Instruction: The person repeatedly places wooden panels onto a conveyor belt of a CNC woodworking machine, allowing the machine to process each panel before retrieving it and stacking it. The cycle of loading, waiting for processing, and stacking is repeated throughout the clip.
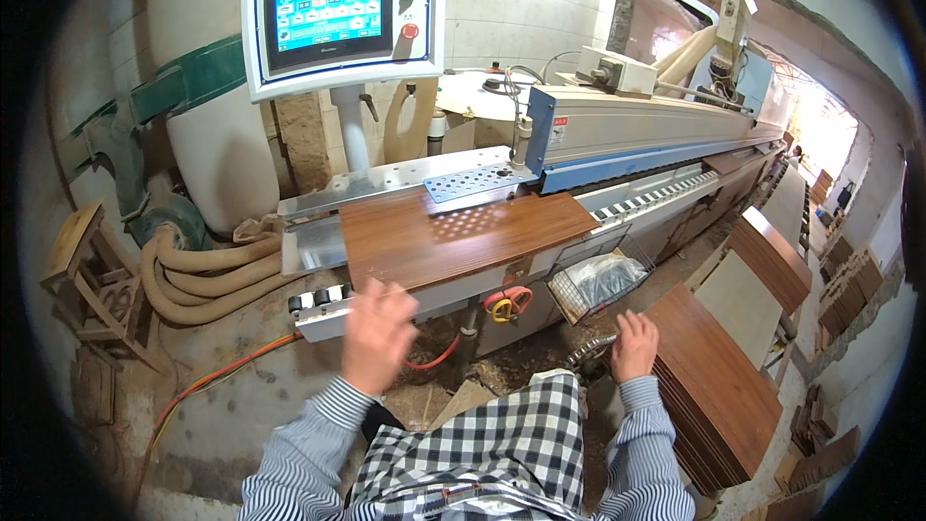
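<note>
Your left hand (381, 330), blurred, fingers loosely parted and empty, is by the brown board (424, 243) lying flat mid-frame on the metal bed (313, 249), apparently for even support, while your right hand (635, 343), fingers loosely bent and empty, is beside the lower-right stack (719, 376).

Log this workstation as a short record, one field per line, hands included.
Left hand: blurred, by the front edge of the brown board; contact unclear; hand
Right hand: fingers bent, beside the stack of brown boards; contact unclear; hand
Board: lying flat on the long machine, partly under a blue perforated plate
Stack: on the person's right, several boards high
Control panel: screen lit, on a grey post; panel
Wire basket: on the machine's front, grey plastic inside
Hoses: beige, at left
</note>
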Demonstrator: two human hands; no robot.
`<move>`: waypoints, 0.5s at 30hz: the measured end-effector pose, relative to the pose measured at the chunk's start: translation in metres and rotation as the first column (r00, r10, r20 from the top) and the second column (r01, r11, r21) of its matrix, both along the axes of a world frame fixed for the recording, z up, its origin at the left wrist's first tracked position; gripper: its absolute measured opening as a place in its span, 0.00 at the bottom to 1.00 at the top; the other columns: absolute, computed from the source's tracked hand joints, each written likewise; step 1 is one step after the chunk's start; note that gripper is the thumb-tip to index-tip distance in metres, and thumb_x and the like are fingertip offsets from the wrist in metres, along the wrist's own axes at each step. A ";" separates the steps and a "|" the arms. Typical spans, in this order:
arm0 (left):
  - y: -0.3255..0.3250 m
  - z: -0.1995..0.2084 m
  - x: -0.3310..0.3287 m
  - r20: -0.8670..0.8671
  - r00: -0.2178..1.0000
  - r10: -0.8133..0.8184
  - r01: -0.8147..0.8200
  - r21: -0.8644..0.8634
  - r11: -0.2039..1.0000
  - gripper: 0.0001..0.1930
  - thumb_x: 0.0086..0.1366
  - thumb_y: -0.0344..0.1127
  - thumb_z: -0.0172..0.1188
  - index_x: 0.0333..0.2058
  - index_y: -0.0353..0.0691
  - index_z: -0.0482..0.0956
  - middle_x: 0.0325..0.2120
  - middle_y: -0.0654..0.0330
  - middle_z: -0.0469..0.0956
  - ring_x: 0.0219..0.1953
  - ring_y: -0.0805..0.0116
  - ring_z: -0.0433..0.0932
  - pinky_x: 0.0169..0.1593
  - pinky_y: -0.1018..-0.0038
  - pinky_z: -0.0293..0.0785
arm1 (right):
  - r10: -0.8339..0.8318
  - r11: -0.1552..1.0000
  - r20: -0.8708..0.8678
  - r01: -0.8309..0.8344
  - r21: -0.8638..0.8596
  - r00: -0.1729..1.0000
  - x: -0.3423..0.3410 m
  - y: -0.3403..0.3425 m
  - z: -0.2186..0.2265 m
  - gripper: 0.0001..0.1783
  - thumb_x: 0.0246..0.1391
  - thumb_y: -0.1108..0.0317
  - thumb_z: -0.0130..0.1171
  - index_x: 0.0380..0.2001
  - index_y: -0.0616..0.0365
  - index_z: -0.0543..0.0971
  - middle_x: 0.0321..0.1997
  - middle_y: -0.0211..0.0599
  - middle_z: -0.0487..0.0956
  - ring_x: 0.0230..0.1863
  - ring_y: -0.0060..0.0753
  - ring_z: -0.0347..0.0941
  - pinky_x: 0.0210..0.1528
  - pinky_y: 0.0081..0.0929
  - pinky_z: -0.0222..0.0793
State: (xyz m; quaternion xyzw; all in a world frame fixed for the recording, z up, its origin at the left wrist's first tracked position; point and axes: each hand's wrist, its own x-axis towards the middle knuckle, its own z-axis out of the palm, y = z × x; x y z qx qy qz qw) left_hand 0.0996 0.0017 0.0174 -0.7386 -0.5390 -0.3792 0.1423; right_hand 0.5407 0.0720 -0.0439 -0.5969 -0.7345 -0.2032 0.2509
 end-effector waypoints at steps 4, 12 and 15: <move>-0.047 -0.083 0.053 -0.001 0.931 -0.365 0.299 -0.574 0.763 0.29 0.67 0.50 0.53 0.64 0.50 0.62 0.67 0.55 0.58 0.70 0.50 0.51 0.69 0.43 0.43 | -0.057 0.987 0.074 0.067 -0.145 0.996 0.034 0.031 -0.006 0.22 0.47 0.68 0.61 0.49 0.57 0.77 0.56 0.39 0.75 0.61 0.47 0.64 0.66 0.50 0.53; -0.212 -0.335 -0.128 0.210 0.902 0.378 0.339 -0.885 -0.319 0.42 0.64 0.70 0.39 0.69 0.52 0.46 0.69 0.52 0.45 0.71 0.55 0.43 0.70 0.62 0.42 | -0.011 0.999 0.122 0.017 -0.046 0.992 0.032 0.009 -0.013 0.20 0.51 0.72 0.54 0.50 0.58 0.76 0.55 0.40 0.77 0.59 0.44 0.68 0.67 0.48 0.55; -0.227 -0.272 -0.142 -0.170 0.984 0.054 -0.135 -0.908 -0.396 0.32 0.66 0.59 0.44 0.64 0.50 0.61 0.61 0.52 0.65 0.64 0.54 0.61 0.67 0.58 0.52 | -0.029 0.999 0.110 0.027 0.025 0.993 0.025 -0.020 -0.016 0.20 0.52 0.73 0.52 0.50 0.59 0.76 0.55 0.43 0.76 0.58 0.45 0.69 0.67 0.49 0.55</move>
